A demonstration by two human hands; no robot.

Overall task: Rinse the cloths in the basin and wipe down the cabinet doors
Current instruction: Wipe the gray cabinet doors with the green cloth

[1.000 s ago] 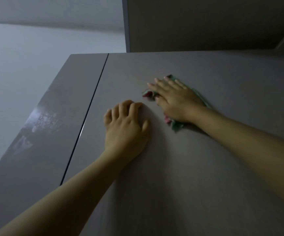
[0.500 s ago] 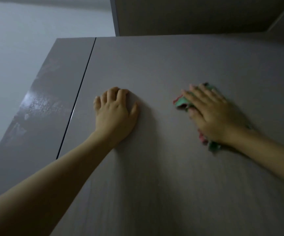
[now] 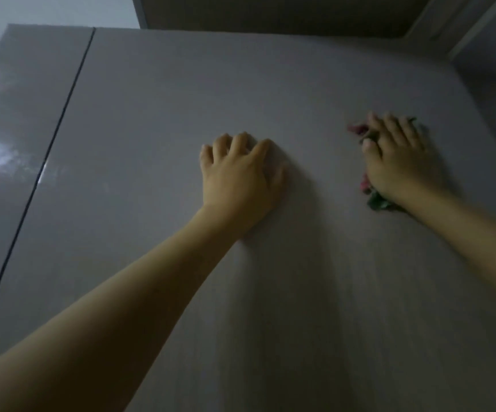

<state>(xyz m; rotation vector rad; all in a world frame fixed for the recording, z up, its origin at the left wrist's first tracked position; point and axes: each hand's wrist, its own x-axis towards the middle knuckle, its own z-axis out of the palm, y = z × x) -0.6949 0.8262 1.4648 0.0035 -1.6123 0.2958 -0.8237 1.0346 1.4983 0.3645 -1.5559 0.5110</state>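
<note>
In the head view your right hand (image 3: 395, 156) lies flat on the cloth (image 3: 377, 200), fingers straight and close together, pressing it against the door (image 3: 270, 84) near its right edge; the cloth is under the palm and shows only past the fingertips and at the wrist. Your left hand (image 3: 241, 176) braces bare on the door's middle, fingers slightly curled and spread, holding nothing. The cloth's long axis runs with your right fingers, so the next stroke is that hand's to make, likely across the unwiped door.
</note>
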